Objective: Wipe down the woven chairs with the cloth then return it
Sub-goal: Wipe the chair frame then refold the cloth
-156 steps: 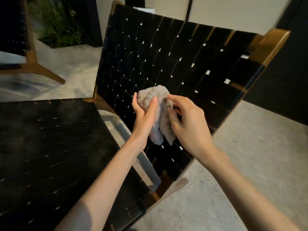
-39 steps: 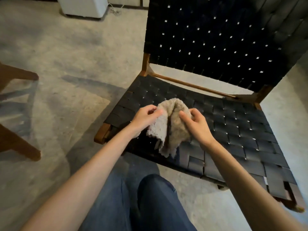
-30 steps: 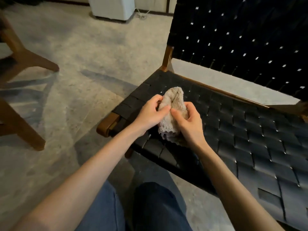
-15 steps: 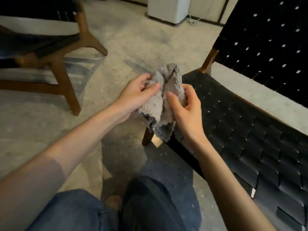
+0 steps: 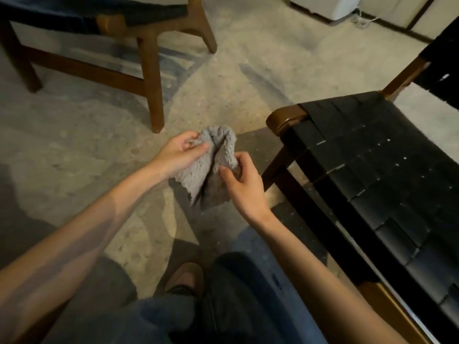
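Note:
A grey fluffy cloth hangs bunched in the air over the floor, between my two hands. My left hand pinches its upper left fold, and my right hand pinches its right edge. A black woven chair with a brown wooden frame stands to the right, its seat clear of the cloth and apart from both hands. A second woven chair stands at the upper left, only its wooden legs and seat edge showing.
The floor is pale speckled concrete between the two chairs. My legs in dark jeans and a brown shoe fill the bottom. A white appliance with a cord sits by the far wall at the top right.
The view has swung left, off the right chair's seat. Both hands carried the cloth away from the seat and now hold it over the open floor.

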`<state>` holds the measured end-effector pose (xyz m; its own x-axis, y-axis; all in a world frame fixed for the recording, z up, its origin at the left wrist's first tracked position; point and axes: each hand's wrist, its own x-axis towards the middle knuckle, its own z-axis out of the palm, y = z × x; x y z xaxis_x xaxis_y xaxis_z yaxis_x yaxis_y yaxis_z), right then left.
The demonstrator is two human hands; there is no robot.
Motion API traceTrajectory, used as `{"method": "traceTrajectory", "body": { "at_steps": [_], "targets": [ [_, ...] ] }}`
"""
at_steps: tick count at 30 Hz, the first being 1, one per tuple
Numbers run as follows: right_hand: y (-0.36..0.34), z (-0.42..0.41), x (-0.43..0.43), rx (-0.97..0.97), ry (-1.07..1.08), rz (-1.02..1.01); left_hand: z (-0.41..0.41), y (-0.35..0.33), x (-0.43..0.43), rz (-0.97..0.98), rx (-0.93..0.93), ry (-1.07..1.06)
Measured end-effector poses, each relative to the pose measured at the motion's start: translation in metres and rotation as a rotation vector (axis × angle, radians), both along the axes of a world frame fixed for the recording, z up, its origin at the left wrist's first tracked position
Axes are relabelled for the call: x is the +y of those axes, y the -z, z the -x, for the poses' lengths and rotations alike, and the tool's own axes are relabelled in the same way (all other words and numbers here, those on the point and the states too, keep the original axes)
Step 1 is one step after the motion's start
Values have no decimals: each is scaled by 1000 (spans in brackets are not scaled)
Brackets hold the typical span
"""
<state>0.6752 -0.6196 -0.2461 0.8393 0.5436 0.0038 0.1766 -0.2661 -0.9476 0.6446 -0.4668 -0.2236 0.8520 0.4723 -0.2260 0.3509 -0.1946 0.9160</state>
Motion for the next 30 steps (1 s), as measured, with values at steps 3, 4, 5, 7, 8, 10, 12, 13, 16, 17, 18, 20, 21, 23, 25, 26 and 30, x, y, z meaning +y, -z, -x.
{"method": "traceTrajectory", "body": {
  "at_steps": [3,4,5,7,8,10,12,13,16,17,18,20,21,23,25,26,30],
  "targets": [
    [32,-8,-6,6,45,104,-8,38,0,-35,60,102],
    [42,-11,-9,20,68,128,-12,51,-1,-45,78,129],
    [52,-16,-13,34,88,141,-17,62,-2,-54,96,149],
    [68,-25,-22,57,132,175,-29,82,-7,-59,83,176],
    [75,-31,-27,59,160,197,-36,89,-11,-60,54,183],
    [86,-42,-37,20,212,228,-50,102,-19,-80,4,169],
    [97,-49,-47,-115,262,274,-62,116,-26,-132,-39,160],
    [103,-50,-52,-227,300,329,-67,121,-29,-158,-60,165],
    [110,-54,-67,-430,426,401,-79,136,-34,-417,-86,92],
    [110,-56,-72,-426,443,377,-82,138,-35,-544,-80,27],
    [111,-57,-76,-414,462,354,-84,139,-37,-620,-91,-36],
    [112,-61,-83,-441,513,322,-89,137,-43,-588,-181,-106],
    [112,-61,-84,-443,541,288,-92,135,-47,-536,-229,-125],
    [113,-61,-82,-366,590,168,-102,134,-54,-400,-293,-138],
    [118,-65,-81,-326,604,105,-111,130,-63,-196,-342,-87],
    [120,-67,-80,-321,588,83,-117,131,-66,-134,-364,-37],
    [124,-80,-77,-247,462,-48,-131,133,-75,-157,-435,156]
  ]
}}
